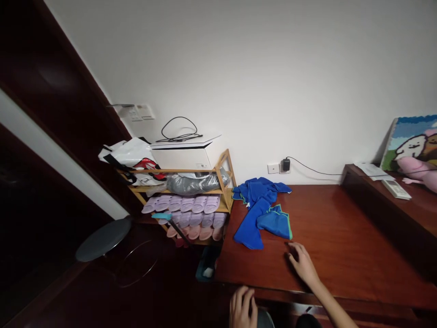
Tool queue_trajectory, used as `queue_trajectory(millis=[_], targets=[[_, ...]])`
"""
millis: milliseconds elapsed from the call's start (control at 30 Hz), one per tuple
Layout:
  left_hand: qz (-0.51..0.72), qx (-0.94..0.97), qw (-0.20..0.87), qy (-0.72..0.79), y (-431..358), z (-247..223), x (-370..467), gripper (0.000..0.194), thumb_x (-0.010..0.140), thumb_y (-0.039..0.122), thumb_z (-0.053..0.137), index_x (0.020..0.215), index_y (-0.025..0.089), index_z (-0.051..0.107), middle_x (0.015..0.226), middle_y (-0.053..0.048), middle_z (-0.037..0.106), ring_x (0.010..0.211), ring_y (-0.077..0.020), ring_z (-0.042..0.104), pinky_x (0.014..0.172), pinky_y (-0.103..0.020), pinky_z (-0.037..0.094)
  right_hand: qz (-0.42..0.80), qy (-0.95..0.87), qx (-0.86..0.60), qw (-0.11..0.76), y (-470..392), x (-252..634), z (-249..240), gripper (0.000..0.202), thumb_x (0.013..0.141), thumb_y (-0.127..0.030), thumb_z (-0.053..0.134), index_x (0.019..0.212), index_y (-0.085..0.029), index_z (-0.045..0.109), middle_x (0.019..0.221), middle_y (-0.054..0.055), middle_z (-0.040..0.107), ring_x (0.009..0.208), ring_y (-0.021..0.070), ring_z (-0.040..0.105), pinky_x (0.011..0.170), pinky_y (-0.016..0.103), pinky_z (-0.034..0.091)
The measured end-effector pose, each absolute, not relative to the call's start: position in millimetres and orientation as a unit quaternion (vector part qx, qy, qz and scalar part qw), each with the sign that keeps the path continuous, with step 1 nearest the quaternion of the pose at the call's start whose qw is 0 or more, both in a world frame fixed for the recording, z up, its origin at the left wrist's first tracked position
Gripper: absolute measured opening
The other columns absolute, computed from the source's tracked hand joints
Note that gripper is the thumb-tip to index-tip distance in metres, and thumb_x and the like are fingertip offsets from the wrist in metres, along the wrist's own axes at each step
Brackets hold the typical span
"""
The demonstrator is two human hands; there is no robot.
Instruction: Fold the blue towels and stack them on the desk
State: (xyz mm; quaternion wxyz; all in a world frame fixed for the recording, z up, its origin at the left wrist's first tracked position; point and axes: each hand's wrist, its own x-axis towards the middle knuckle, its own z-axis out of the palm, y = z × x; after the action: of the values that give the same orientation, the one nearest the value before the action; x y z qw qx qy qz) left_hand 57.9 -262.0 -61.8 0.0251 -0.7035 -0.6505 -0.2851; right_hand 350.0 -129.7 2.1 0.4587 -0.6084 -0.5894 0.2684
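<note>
My right hand (303,265) is over the front part of the brown wooden table (324,246), its fingers loosely bent and apart, with nothing in them. Just beyond its fingertips lies a folded blue cloth with a green edge (275,222). That cloth touches a crumpled heap of darker blue cloths (256,193) toward the wall, and one end (251,231) spreads toward the table's left edge. Below the table's front edge, my left hand (243,307) is low in the view, fingers slightly curled and apart, holding nothing that I can see.
Left of the table stands a wooden rack (225,182) with rows of slippers (180,203) and a white box (184,155) on top. A round stool (104,239) is farther left. At right, a raised ledge (375,191) bears a pale remote (396,189) and a pink plush toy (418,173).
</note>
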Motion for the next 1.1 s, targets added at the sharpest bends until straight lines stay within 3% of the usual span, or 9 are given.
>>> queue_trajectory(millis=[100,200,333,433,500,600,700,933,1100], targets=[[-0.287,-0.707,0.044,-0.645,-186,-3,54,0.043,0.104,0.028,0.047,0.143,0.026,0.066,0.142,-0.011,0.068,0.135,-0.0281,0.062,0.113,-0.046,0.051,0.217,-0.608,-0.646,0.407,-95,348,-2,0.051,0.086,-0.043,0.059,0.133,-0.027,0.069,0.141,0.012,0.065,0.125,0.0320,0.066,0.113,0.050,0.050],[-0.250,-0.741,0.049,-0.622,-118,23,53,0.050,0.103,0.033,0.054,0.152,0.027,0.057,0.155,-0.009,0.060,0.145,-0.0288,0.053,0.118,-0.048,0.048,0.187,-0.631,-0.674,0.336,-65,334,-2,0.049,0.088,-0.040,0.058,0.134,-0.027,0.069,0.138,0.013,0.065,0.121,0.0325,0.066,0.110,0.049,0.050],[-0.212,-0.753,0.072,-0.618,-73,7,52,0.044,0.103,0.033,0.056,0.146,0.028,0.063,0.155,-0.009,0.060,0.145,-0.0305,0.052,0.119,-0.053,0.046,0.152,-0.642,-0.692,0.293,-49,315,-10,0.040,0.094,-0.042,0.056,0.127,-0.025,0.071,0.122,0.013,0.071,0.109,0.0318,0.069,0.095,0.044,0.053],[-0.217,-0.738,0.108,-0.630,-61,-9,52,0.048,0.105,0.032,0.053,0.153,0.030,0.057,0.158,-0.009,0.057,0.150,-0.0319,0.046,0.122,-0.055,0.042,0.120,-0.658,-0.683,0.295,-50,310,-19,0.035,0.098,-0.047,0.052,0.118,-0.025,0.071,0.105,0.011,0.075,0.101,0.0315,0.069,0.089,0.042,0.050],[-0.213,-0.726,0.122,-0.642,-53,-11,53,0.045,0.106,0.030,0.051,0.150,0.030,0.060,0.154,-0.010,0.060,0.147,-0.0328,0.049,0.120,-0.054,0.043,0.114,-0.660,-0.678,0.303,-52,309,-23,0.033,0.097,-0.050,0.052,0.109,-0.025,0.071,0.094,0.009,0.075,0.094,0.0305,0.070,0.087,0.041,0.049],[-0.202,-0.699,0.123,-0.675,-38,-2,55,0.037,0.107,0.025,0.047,0.135,0.026,0.071,0.136,-0.012,0.069,0.125,-0.0304,0.063,0.107,-0.048,0.050,0.136,-0.639,-0.682,0.329,-52,311,-22,0.031,0.094,-0.051,0.053,0.099,-0.026,0.070,0.084,0.007,0.074,0.086,0.0294,0.071,0.085,0.040,0.050],[-0.209,-0.680,0.125,-0.691,-30,6,57,0.036,0.107,0.024,0.044,0.128,0.019,0.073,0.123,-0.014,0.072,0.110,-0.0278,0.067,0.098,-0.043,0.052,0.193,-0.596,-0.684,0.374,-52,314,-15,0.031,0.088,-0.054,0.051,0.091,-0.028,0.068,0.086,0.007,0.077,0.084,0.0299,0.073,0.082,0.039,0.051],[-0.218,-0.681,0.126,-0.688,-66,1,55,0.026,0.101,0.024,0.051,0.115,0.019,0.073,0.116,-0.011,0.071,0.105,-0.0276,0.065,0.099,-0.044,0.050,0.402,-0.441,-0.616,0.515,-56,328,24,0.041,0.072,-0.066,0.057,0.070,-0.026,0.068,0.073,0.005,0.073,0.075,0.0279,0.069,0.073,0.037,0.055],[-0.227,-0.684,0.113,-0.684,-75,-1,55,0.022,0.094,0.022,0.057,0.110,0.020,0.072,0.120,-0.011,0.070,0.116,-0.0314,0.063,0.115,-0.058,0.043,0.448,-0.386,-0.519,0.617,-15,331,120,0.033,0.068,-0.057,0.071,0.067,-0.025,0.064,0.070,0.001,0.067,0.071,0.0217,0.063,0.066,0.030,0.052]])
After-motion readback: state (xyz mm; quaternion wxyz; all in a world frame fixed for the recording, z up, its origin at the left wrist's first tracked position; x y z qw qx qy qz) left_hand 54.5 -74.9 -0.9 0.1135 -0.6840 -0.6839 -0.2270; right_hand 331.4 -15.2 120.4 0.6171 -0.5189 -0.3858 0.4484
